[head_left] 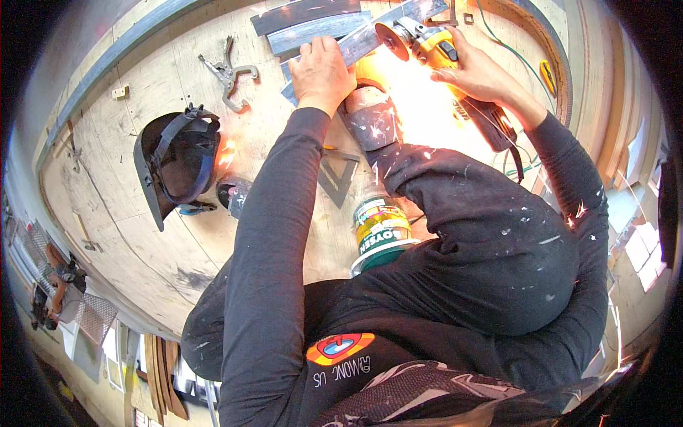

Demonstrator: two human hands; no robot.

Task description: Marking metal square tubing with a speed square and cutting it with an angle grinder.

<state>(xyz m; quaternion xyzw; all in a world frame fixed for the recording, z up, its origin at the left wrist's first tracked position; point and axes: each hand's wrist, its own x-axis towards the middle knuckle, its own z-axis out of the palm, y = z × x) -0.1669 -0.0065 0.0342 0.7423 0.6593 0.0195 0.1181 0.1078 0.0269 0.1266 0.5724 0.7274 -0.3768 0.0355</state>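
Note:
My left hand point(324, 75) is wrapped over a grey metal bar point(361, 44), pressing it down close to my shoe point(371, 117). My right hand point(473, 67) grips a yellow angle grinder point(434, 44) from its right side. The grinder's reddish-brown disc point(393, 40) stands against or very near the bar, just right of my left hand. Bright sparks stream from there toward me, and their glare hides the exact contact and the floor below. Two more flat metal pieces point(316, 32) lie just beyond the bar.
A locking clamp point(229, 75) and a dark welding helmet point(178, 167) lie to the left on the wooden surface point(107, 164). A metal triangle point(338, 178) and a paint bucket point(380, 228) are near my legs. A yellow tool point(547, 77) lies right, beside a curved metal strip point(562, 50).

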